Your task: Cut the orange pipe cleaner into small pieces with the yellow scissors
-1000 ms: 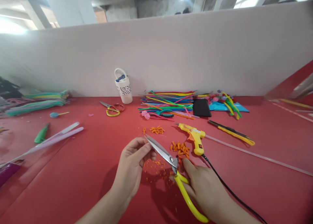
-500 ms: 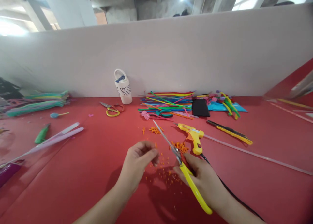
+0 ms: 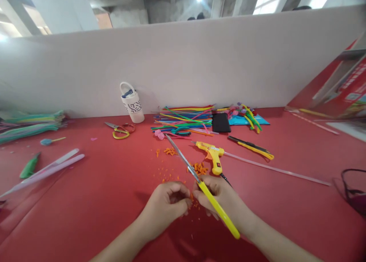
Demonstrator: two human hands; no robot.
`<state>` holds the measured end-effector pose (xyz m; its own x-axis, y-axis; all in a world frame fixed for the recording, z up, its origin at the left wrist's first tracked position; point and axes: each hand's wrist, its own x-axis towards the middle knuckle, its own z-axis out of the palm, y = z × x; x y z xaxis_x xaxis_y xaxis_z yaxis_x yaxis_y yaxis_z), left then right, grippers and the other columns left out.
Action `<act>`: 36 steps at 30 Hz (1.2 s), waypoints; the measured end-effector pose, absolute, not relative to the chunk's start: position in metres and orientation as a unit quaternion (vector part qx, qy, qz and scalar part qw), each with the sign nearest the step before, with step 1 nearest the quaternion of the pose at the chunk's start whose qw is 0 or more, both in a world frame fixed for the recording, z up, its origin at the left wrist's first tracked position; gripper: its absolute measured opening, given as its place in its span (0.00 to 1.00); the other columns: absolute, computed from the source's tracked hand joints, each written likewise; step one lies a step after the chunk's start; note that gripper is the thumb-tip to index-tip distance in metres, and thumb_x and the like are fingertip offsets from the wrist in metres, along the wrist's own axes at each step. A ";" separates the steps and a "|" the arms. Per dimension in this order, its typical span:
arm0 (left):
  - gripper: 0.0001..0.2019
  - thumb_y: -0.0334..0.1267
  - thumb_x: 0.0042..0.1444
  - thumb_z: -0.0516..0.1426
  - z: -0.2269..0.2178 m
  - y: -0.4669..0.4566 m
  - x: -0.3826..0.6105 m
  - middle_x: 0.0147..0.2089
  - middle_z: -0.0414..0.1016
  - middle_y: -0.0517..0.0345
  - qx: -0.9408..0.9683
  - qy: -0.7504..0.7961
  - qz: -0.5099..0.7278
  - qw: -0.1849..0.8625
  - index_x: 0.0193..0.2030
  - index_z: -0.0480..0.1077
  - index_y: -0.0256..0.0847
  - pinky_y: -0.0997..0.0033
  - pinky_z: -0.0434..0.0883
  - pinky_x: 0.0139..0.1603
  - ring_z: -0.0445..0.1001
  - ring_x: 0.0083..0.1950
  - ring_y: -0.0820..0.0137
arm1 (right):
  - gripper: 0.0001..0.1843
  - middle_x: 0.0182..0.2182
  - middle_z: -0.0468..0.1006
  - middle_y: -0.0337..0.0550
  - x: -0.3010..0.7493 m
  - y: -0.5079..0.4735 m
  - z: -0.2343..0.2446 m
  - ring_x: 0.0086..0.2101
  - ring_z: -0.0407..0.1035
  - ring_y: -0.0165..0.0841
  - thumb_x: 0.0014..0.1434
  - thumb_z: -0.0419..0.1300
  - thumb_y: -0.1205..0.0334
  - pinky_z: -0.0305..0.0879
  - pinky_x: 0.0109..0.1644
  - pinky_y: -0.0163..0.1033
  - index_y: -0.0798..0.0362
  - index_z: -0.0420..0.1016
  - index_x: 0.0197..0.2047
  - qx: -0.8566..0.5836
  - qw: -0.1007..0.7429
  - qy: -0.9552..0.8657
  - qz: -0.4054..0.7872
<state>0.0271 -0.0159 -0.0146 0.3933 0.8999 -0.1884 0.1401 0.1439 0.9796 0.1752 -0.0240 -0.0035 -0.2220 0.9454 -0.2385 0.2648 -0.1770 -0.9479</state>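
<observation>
Yellow scissors (image 3: 203, 187) gripped in right hand (image 3: 228, 199), left hand (image 3: 167, 206) fingers pinched together

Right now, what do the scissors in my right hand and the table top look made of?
Scissors: blades look like bare metal, grey and glinting; handles likely glossy yellow plastic. Table top: probably a matte red vinyl or foam sheet, judging by soft creases.

Bare left hand (image 3: 167, 206), bare right hand (image 3: 225, 201), forearms uncovered
</observation>
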 end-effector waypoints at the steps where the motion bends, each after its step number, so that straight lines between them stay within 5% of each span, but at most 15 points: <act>1: 0.03 0.29 0.43 0.53 -0.014 -0.016 0.027 0.19 0.65 0.63 0.591 0.453 0.310 0.591 0.23 0.66 0.38 0.75 0.62 0.24 0.64 0.22 0.75 | 0.05 0.10 0.55 0.25 0.175 -0.024 -0.003 0.12 0.51 0.21 0.44 0.51 0.68 0.45 0.15 0.27 0.52 0.57 0.20 -0.543 0.308 -0.565 0.540; 8: 0.04 0.31 0.43 0.54 -0.013 -0.018 0.026 0.24 0.70 0.57 0.711 0.436 0.315 0.452 0.24 0.71 0.39 0.73 0.63 0.28 0.66 0.26 0.71 | 0.06 0.14 0.56 0.28 0.172 -0.027 0.001 0.17 0.50 0.21 0.40 0.50 0.71 0.46 0.19 0.28 0.53 0.55 0.18 -0.515 0.348 -0.591 0.514; 16: 0.08 0.32 0.49 0.50 -0.013 -0.015 0.021 0.22 0.65 0.60 0.685 0.442 0.313 0.488 0.24 0.69 0.39 0.76 0.59 0.26 0.63 0.25 0.73 | 0.05 0.13 0.52 0.26 0.173 -0.029 0.001 0.16 0.46 0.21 0.38 0.48 0.69 0.43 0.18 0.28 0.51 0.52 0.18 -0.501 0.331 -0.583 0.547; 23: 0.16 0.37 0.50 0.50 -0.015 -0.002 0.011 0.27 0.63 0.59 0.745 0.494 0.322 0.313 0.14 0.61 0.38 0.74 0.57 0.27 0.60 0.24 0.74 | 0.04 0.13 0.55 0.28 0.203 -0.004 -0.005 0.16 0.51 0.24 0.41 0.51 0.62 0.46 0.19 0.30 0.51 0.58 0.21 -0.632 0.366 -0.571 0.376; 27: 0.02 0.31 0.45 0.54 -0.018 -0.002 0.011 0.35 0.65 0.60 0.742 0.505 0.332 0.290 0.25 0.66 0.42 0.75 0.57 0.26 0.58 0.23 0.76 | 0.05 0.13 0.55 0.29 0.215 0.016 -0.013 0.16 0.51 0.24 0.40 0.51 0.61 0.44 0.19 0.31 0.52 0.58 0.18 -0.674 0.347 -0.561 0.333; 30: 0.06 0.31 0.45 0.53 -0.021 0.000 0.011 0.34 0.65 0.60 0.735 0.504 0.338 0.303 0.32 0.66 0.43 0.74 0.57 0.27 0.57 0.23 0.75 | 0.08 0.12 0.53 0.29 0.217 0.024 -0.018 0.15 0.50 0.23 0.39 0.53 0.61 0.42 0.19 0.31 0.52 0.56 0.15 -0.684 0.348 -0.556 0.320; 36: 0.09 0.34 0.50 0.49 -0.023 0.009 0.005 0.29 0.64 0.59 0.728 0.503 0.337 0.321 0.21 0.63 0.39 0.74 0.57 0.29 0.61 0.28 0.72 | 0.07 0.14 0.58 0.31 0.220 0.022 -0.019 0.15 0.54 0.24 0.44 0.50 0.58 0.47 0.18 0.30 0.52 0.58 0.20 -0.674 0.361 -0.551 0.335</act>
